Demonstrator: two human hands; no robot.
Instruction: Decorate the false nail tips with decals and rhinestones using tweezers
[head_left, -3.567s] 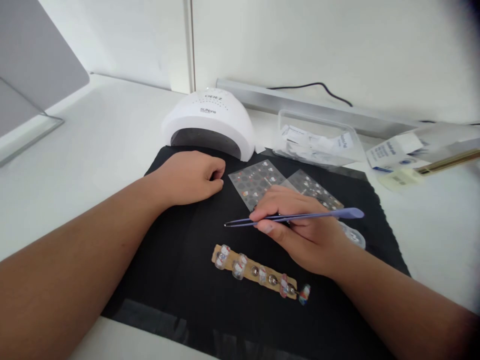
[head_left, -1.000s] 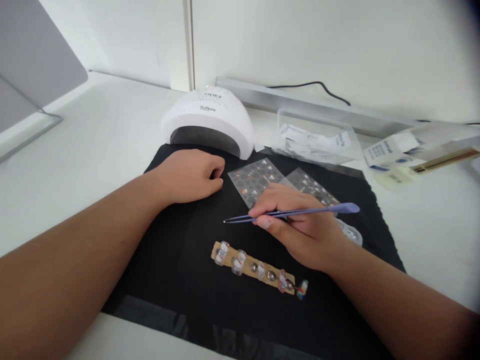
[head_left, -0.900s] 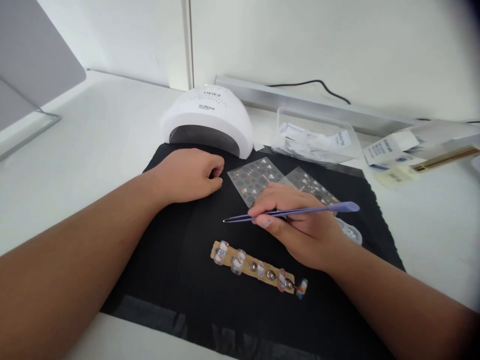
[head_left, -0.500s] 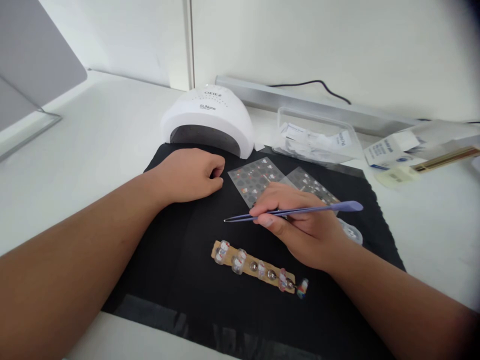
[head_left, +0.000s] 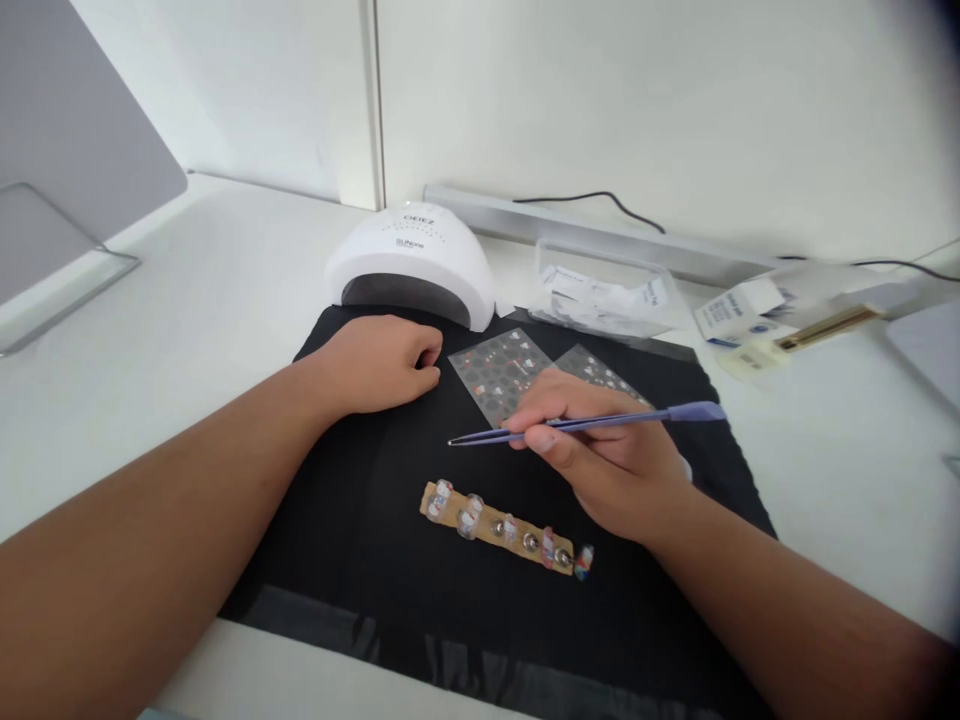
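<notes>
Centre of frame: right hand (head_left: 600, 465) still pinching purple tweezers (head_left: 585, 424), unmoved; left hand (head_left: 379, 362) stays loosely fisted on black mat (head_left: 352, 540); only view shifted.

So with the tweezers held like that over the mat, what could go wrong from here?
The right hand pinches thin purple tweezers with the tip hovering above the tan strip of decorated nail tips; a slip might knock a tip loose. Its heel lies partly on the clear sticker sheets and could drag them. The left hand rests fisted, steadying nothing.

bare mat (head_left: 360, 520) left, nail strip (head_left: 499, 526) below
</notes>
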